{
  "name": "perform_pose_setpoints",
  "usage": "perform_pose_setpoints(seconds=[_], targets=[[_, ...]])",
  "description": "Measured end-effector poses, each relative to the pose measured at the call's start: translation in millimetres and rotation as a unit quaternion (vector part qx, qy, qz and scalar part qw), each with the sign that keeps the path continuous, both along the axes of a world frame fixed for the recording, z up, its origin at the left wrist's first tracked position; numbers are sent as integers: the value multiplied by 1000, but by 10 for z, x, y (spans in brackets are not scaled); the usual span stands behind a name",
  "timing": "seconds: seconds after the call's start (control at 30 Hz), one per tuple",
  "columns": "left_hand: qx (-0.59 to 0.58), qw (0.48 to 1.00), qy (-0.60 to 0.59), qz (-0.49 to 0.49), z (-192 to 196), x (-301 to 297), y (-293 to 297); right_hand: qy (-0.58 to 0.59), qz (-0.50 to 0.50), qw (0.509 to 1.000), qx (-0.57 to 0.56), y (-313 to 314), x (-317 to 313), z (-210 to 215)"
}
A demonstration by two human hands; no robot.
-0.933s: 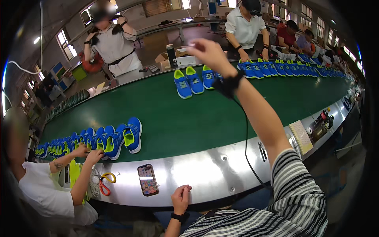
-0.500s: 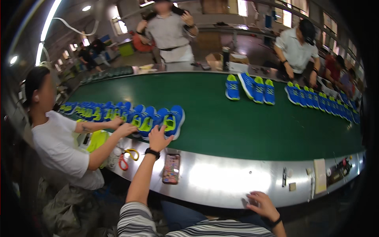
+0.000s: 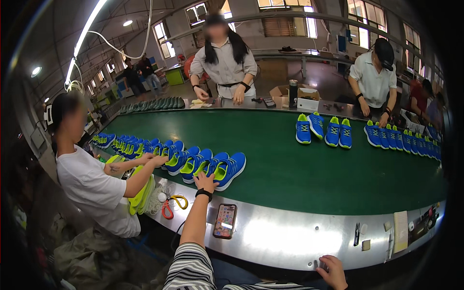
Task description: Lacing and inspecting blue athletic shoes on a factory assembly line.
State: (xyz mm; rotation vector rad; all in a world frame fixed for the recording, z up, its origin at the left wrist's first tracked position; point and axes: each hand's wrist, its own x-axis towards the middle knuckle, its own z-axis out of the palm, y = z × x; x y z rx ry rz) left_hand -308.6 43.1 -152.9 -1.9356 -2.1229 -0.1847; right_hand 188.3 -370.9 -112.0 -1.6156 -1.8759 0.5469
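Factory hall with a long green conveyor belt (image 3: 309,169) crossing the middle of the frame, edged below by a polished steel ledge (image 3: 285,239).

Thing in hand: the blue-and-lime sneaker (image 3: 230,169) at the right end of a row of like shoes (image 3: 164,154), left of centre on the belt. The left hand (image 3: 205,181) lies flat at its heel with fingers spread, touching or all but touching the shoe and closed on nothing. A black wristband sits at the wrist, and a striped sleeve enters from the lower edge. The right hand (image 3: 332,270), at the lower right of centre, rests loosely curled on the front rim of the ledge; it appears to hold nothing, though the fingertips are partly hidden.

Judged step: the reach to the end shoe is complete and the grasp not yet made. A pick-up would call for the fingers to close over the heel or collar without pushing the shoe into its neighbour.

Outward: a phone (image 3: 225,220) lies on the ledge just right of the forearm; orange-handled scissors (image 3: 171,207) and lime insoles (image 3: 141,195) lie to its left, beside a seated co-worker in white (image 3: 94,188) who handles the same row. More shoe pairs (image 3: 324,130) stand at the upper right, where two workers stand across the belt.
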Motion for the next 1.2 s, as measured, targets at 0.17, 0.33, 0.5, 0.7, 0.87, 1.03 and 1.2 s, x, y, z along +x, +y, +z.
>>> perform_pose_setpoints(seconds=[0.17,0.33,0.5,0.7,0.87,1.03,1.2], targets=[[-82,993,5,-89,289,80,30,-12,36,998,43,186,-236,140],[-17,980,-121,-155,762,622,-209,30,76,996,-20,540,-334,-12],[-85,927,-238,-277,1255,1431,-1638,66,57,996,-13,827,-455,82],[-167,874,-369,-268,791,1735,-2739,71,-128,985,90,809,-574,-266],[-248,791,-532,-173,180,1726,-2810,231,-173,944,-160,566,-477,-167],[-331,558,-741,-171,147,1673,-2711,497,-105,844,-171,582,-254,-422],[-362,443,-815,-92,215,1969,-2926,655,-73,724,-202,597,-415,-287]])
